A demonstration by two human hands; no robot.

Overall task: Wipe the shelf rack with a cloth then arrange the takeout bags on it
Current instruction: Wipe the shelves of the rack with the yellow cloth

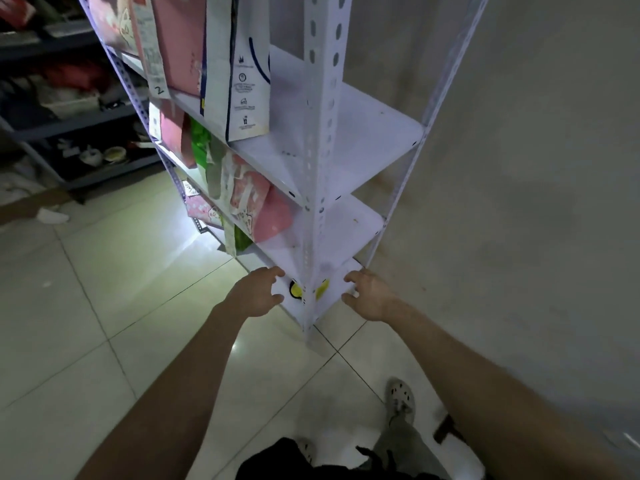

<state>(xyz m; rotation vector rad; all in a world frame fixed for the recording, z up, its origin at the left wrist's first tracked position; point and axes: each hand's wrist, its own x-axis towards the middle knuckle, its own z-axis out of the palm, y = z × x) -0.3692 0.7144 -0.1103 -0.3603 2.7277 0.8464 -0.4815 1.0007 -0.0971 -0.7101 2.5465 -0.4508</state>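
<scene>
A white shelf rack (363,133) stands against the wall, its slotted corner post (325,133) facing me. Pink bags (180,39) and a white bag with blue print (242,81) stand on an upper shelf. Below them are a green bag (201,143) and a pink bag (263,209). On the bottom shelf sits a white bag with a yellow logo (296,289), partly hidden behind the post. My left hand (256,292) grips its left side with curled fingers and thumb. My right hand (370,294) grips its right side. No cloth is in view.
A plain wall (519,168) runs right beside the rack. A dark shelf unit (69,116) with bowls and clutter stands at the far left. Pale floor tiles (104,306) spread out below, and my feet (400,398) are near the rack's corner.
</scene>
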